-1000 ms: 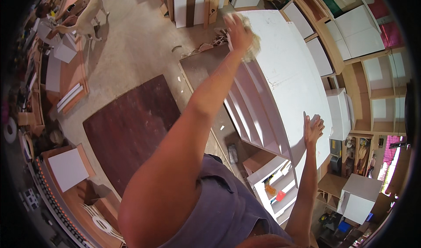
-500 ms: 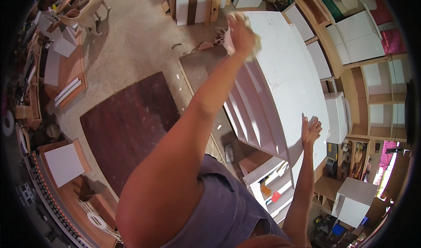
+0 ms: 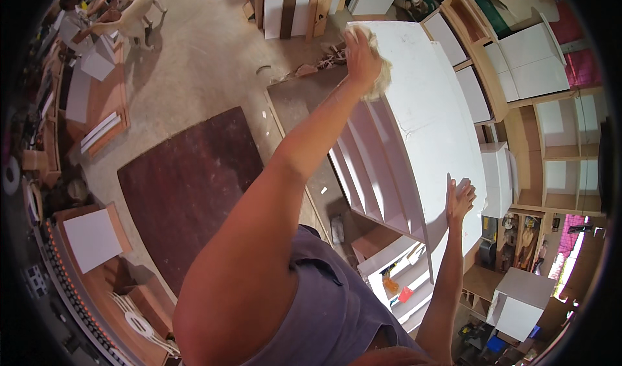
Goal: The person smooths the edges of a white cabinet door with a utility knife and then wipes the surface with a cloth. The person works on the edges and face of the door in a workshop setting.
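Note:
Far off at the upper middle, my left hand [image 3: 365, 61] presses a crumpled cream cloth [image 3: 382, 84] against the far left edge of a white panel. The panel [image 3: 431, 113] forms the broad upper face of a shelf unit, whose white shelves [image 3: 372, 162] show along its left side. Thin dark marks run across the panel. My right hand [image 3: 460, 201] rests on the panel's near right part, fingers and thumb apart. A small greyish patch shows among those fingers; whether it is shadow or an object I cannot make out.
A dark red-brown board [image 3: 191, 184] lies to the left. Wooden and white cabinets [image 3: 512, 61] line the right side. Nearer stands an open white unit holding a red item [image 3: 405, 294]. At the far left are a person [image 3: 71, 29] and a pale dog [image 3: 133, 19].
My left hand and the cloth have shifted slightly down and to the right along the panel's edge. My right hand stays nearly in place on the panel.

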`<state>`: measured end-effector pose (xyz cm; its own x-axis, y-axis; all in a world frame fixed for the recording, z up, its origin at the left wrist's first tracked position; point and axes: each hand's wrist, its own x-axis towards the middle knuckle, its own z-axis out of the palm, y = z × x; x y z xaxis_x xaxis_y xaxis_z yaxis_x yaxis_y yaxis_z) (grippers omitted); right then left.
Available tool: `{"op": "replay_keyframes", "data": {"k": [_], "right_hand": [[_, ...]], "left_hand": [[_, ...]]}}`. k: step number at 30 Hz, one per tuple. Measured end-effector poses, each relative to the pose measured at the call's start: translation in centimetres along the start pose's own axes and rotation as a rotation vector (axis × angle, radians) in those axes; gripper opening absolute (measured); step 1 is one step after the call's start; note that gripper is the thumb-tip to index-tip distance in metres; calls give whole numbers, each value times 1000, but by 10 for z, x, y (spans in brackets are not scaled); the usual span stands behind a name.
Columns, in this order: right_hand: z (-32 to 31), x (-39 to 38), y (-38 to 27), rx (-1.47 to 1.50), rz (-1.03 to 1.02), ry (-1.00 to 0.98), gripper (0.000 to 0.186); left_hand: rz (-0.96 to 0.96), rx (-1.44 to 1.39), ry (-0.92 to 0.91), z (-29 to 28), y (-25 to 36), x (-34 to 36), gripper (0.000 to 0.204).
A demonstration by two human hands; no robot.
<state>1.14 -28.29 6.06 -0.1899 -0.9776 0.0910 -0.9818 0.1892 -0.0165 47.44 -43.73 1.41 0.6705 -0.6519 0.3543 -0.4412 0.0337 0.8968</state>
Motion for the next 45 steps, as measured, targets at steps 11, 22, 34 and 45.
{"op": "replay_keyframes", "data": {"k": [11,22,34,45], "right_hand": [[1,-5,6,-11,9,-15,90],[-2,-10,-1,-3,-4,-1,91],[0,1,-6,13,-23,21,90],[5,0,4,15,-7,52,97]], "left_hand": [[-84,-33,-13,-7,18,-15,68],[-97,76,-19,-6,26,-32,68],[-93,69,-87,-14,26,-32,70],[8,-117,-29,5,-1,-20,67]]}}
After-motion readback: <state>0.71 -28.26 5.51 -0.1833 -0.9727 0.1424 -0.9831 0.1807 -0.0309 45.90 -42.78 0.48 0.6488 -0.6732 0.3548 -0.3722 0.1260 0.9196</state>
